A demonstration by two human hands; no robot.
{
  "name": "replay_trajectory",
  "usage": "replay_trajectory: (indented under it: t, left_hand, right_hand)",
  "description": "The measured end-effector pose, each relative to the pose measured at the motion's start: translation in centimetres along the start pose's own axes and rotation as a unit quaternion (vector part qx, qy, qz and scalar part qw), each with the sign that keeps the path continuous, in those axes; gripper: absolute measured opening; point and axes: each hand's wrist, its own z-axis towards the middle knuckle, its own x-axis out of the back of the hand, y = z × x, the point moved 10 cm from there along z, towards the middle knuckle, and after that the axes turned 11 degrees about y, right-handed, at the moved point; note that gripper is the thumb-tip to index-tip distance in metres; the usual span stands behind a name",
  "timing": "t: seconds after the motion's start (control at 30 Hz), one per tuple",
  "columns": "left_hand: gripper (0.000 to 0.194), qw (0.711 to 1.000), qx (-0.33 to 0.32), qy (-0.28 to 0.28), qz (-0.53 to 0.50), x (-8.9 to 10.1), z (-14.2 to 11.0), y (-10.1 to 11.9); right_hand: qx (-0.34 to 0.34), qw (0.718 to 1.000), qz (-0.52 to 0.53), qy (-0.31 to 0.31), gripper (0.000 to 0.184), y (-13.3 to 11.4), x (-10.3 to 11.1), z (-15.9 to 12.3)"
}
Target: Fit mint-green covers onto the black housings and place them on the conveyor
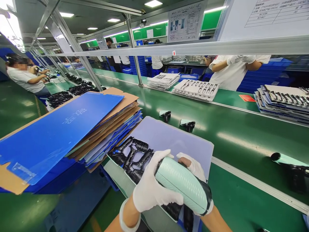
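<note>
Both my hands wear white gloves and hold a mint-green and black shell-shaped device (185,188) near the bottom middle. My left hand (152,190) wraps over its left side, fingers closed on it. My right hand (194,169) grips it from behind and beneath, partly hidden by the device. Under them lies a pale lilac sheet (173,137) with several black plastic housing halves (132,158) lined up on its left part.
A tilted stack of blue and brown cardboard sheets (60,129) lies at left. The green conveyor belt (241,129) carries two small mint-black parts (188,125) and another device (289,166) at right. Trays of parts (196,88) and other workers (234,69) stand beyond.
</note>
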Motion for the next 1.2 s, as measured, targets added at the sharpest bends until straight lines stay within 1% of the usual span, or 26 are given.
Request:
replay_trajectory:
  t: [0.07, 0.13, 0.17, 0.2, 0.3, 0.37, 0.43, 0.5, 0.57, 0.6, 0.63, 0.73, 0.77, 0.8, 0.97, 1.1, 1.13, 1.2]
  left_hand:
    - [0.107, 1.000, 0.001, -0.004, 0.011, -0.1, 0.0, 0.0]
    - [0.107, 1.000, 0.002, -0.003, 0.021, -0.1, 0.0, 0.2]
    - [0.106, 1.000, 0.001, -0.002, 0.026, -0.1, 0.0, 0.3]
    - [0.106, 1.000, 0.000, -0.001, 0.031, -0.1, 0.0, 0.4]
    - [0.106, 0.999, -0.002, 0.002, 0.047, -0.1, 0.1, 0.7]
    - [0.108, 0.999, 0.000, 0.000, 0.051, -0.1, 0.2, 0.8]
    - [0.109, 0.999, 0.005, -0.007, 0.053, -0.1, 0.3, 0.7]
    - [0.110, 0.998, 0.008, -0.014, 0.053, -0.1, 0.4, 0.7]
    - [0.111, 0.998, 0.008, -0.018, 0.055, -0.1, 0.4, 0.8]
    - [0.107, 0.998, 0.006, -0.020, 0.054, -0.1, 0.4, 1.0]
    - [0.098, 0.998, 0.004, -0.022, 0.053, -0.1, 0.4, 1.1]
    - [0.050, 0.999, -0.017, -0.021, 0.046, -0.1, 0.5, 1.8]
    - [0.040, 0.998, -0.027, -0.016, 0.045, -0.1, 0.5, 2.1]
    - [0.037, 0.998, -0.036, -0.010, 0.046, 0.0, 0.6, 2.3]
    - [0.036, 0.997, -0.053, 0.011, 0.046, 0.2, 0.7, 2.6]
    - [0.037, 0.998, -0.037, -0.003, 0.044, 0.0, 0.7, 2.2]
    - [0.041, 0.999, -0.029, -0.009, 0.043, 0.0, 0.6, 2.0]
    - [0.060, 0.999, -0.010, -0.018, 0.045, -0.1, 0.6, 1.7]
  right_hand:
    - [0.072, 0.995, -0.047, 0.052, 0.014, -1.0, 1.3, 0.4]
    - [0.161, 0.975, -0.105, 0.112, 0.018, -2.2, 2.2, 0.1]
    - [0.193, 0.963, -0.131, 0.135, 0.019, -2.5, 2.4, -0.2]
    - [0.210, 0.955, -0.150, 0.148, 0.019, -2.5, 2.5, -0.4]
    - [0.230, 0.939, -0.186, 0.178, 0.018, -2.1, 2.5, -0.6]
    - [0.234, 0.932, -0.196, 0.196, 0.018, -1.8, 2.5, -0.4]
    - [0.218, 0.929, -0.197, 0.225, 0.020, -1.2, 3.0, -0.2]
    - [0.190, 0.931, -0.186, 0.249, 0.021, -0.5, 3.5, 0.0]
    - [0.178, 0.935, -0.170, 0.255, 0.023, -0.2, 3.8, 0.0]
    - [0.173, 0.937, -0.164, 0.255, 0.024, -0.2, 4.0, 0.1]
    - [0.169, 0.938, -0.159, 0.256, 0.026, -0.3, 4.1, 0.1]
    - [0.157, 0.936, -0.153, 0.276, 0.031, -0.8, 5.0, 0.2]
    - [0.155, 0.934, -0.153, 0.282, 0.031, -1.1, 5.3, 0.3]
    - [0.155, 0.933, -0.154, 0.285, 0.031, -1.3, 5.4, 0.3]
    - [0.160, 0.931, -0.163, 0.284, 0.030, -1.7, 5.6, 0.7]
    - [0.159, 0.932, -0.160, 0.284, 0.028, -2.0, 5.9, 0.9]
    - [0.163, 0.930, -0.160, 0.287, 0.027, -2.2, 6.0, 1.0]
    - [0.183, 0.922, -0.167, 0.299, 0.024, -3.2, 6.4, 1.0]
